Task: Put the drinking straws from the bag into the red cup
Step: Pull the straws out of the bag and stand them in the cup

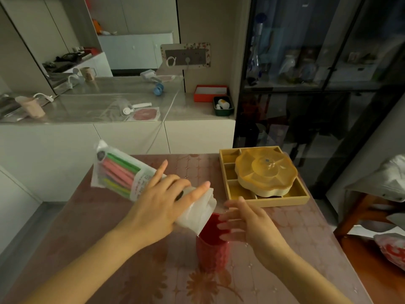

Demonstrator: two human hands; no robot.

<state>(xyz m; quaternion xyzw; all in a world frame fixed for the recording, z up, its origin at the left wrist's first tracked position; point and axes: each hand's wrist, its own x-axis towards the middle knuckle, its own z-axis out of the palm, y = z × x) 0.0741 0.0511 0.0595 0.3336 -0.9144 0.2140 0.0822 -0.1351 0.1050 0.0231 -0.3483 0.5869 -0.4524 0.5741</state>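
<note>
The red cup (212, 249) stood upright on the table (295, 227), and everything else is placed from it. The bag (135, 178) of drinking straws (118, 172) was tilted above and to the left of the cup, its open white mouth hanging just over the cup's near-left rim, its closed end raised up and away to the left. The straws, pink, green and yellow, lay bunched in that raised end, none of them in the cup yet as far as could be seen.

The left hand (160, 202) was wrapped around the bag's middle, clenched on the film just above the cup. The right hand (247, 222) hovered at the cup's right side with fingers spread and slack, holding nothing; whether the fingertips touched the rim could not be told. Beyond the cup to the right sat a yellow divided tray (230, 187) with a lidded dish on it.

The bag looked thin, soft and slippery, so it would likely crumple under a tight squeeze (and pinch the straws inside). The straws seemed light and fairly stiff, apt to slide out in a rush. A hold near the closed end, with the cup steadied by its wall, would probably serve best.
</note>
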